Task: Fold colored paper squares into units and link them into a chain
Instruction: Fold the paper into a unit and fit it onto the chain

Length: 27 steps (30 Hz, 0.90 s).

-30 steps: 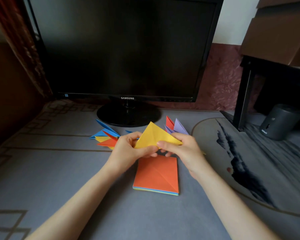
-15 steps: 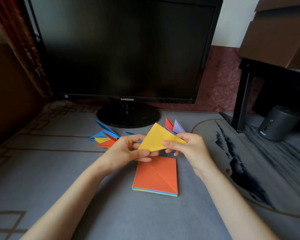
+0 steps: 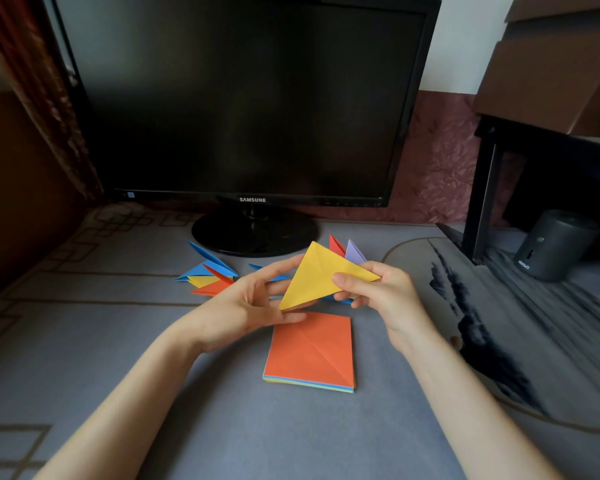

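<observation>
A yellow paper folded into a triangle is held above the desk. My right hand pinches its right corner, thumb on the front and fingers behind. My left hand is spread beside it, its straight fingers touching the triangle's left edge and lower tip. Below lies a stack of colored paper squares with a creased orange sheet on top. Folded units lie behind: a blue, yellow and orange cluster on the left, and red and purple points sticking up behind the yellow paper.
A black monitor on a round stand fills the back of the desk. At the right are a black shelf leg, a dark cylinder, a cardboard box and a round ink-patterned mat.
My left hand has loosened its pinch on the yellow triangle and spread its fingers. The triangle has tilted, its left tip now lower, carried by my right hand.
</observation>
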Tool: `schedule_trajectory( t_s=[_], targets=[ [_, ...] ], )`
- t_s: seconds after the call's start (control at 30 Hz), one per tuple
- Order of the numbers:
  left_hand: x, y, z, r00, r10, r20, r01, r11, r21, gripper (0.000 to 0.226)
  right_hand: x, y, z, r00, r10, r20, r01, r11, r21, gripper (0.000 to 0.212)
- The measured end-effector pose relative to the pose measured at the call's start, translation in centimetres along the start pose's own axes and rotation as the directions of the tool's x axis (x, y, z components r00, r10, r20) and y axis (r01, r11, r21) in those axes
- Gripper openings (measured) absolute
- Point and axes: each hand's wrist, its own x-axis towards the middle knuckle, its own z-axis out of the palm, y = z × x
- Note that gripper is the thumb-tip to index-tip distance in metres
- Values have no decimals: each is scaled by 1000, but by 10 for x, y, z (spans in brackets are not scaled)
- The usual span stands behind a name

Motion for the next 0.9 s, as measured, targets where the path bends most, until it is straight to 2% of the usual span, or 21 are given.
schedule_trajectory(
  t_s=[0.1,0.17,0.27,0.33,0.4,0.47,0.53,0.6,0.73,0.77,0.83,0.9],
  targets=[
    [0,0,-3,1000,-11,-5,11,999,30,89,0,0,-2,1000,-11,8,11,1000,-9,12],
    [1,0,-4,998,-14,-64,14,1000,8,89,0,0,-3,999,-17,29,18,999,-33,11],
    [1,2,-1,986,10,-169,-21,998,-62,63,-1,0,1,994,-16,105,26,995,-97,12],
    [2,2,4,959,26,-283,-19,999,28,47,-3,1,5,985,-14,172,40,988,-147,13],
    [3,1,7,930,25,-366,13,995,100,43,-5,3,9,976,-8,217,48,983,-179,15],
    [4,-2,9,929,-3,-371,54,990,127,37,-5,6,12,974,8,225,37,979,-198,18],
    [5,-3,11,926,-17,-376,73,988,134,19,-4,8,13,977,7,214,36,980,-197,21],
    [6,-5,10,911,-17,-411,69,991,112,8,-3,9,13,982,-27,188,56,987,-151,22],
    [9,-5,8,866,0,-501,19,999,33,11,-1,9,13,990,-120,75,118,992,34,15],
    [9,-5,7,852,2,-524,4,1000,9,11,-1,8,13,986,-161,52,160,987,36,12],
    [9,-5,7,827,2,-562,-21,999,-28,14,0,10,13,960,-276,49,279,958,-67,19],
    [9,-5,7,814,-1,-580,-39,998,-56,17,-2,12,13,920,-371,130,390,900,-195,30]
  ],
)
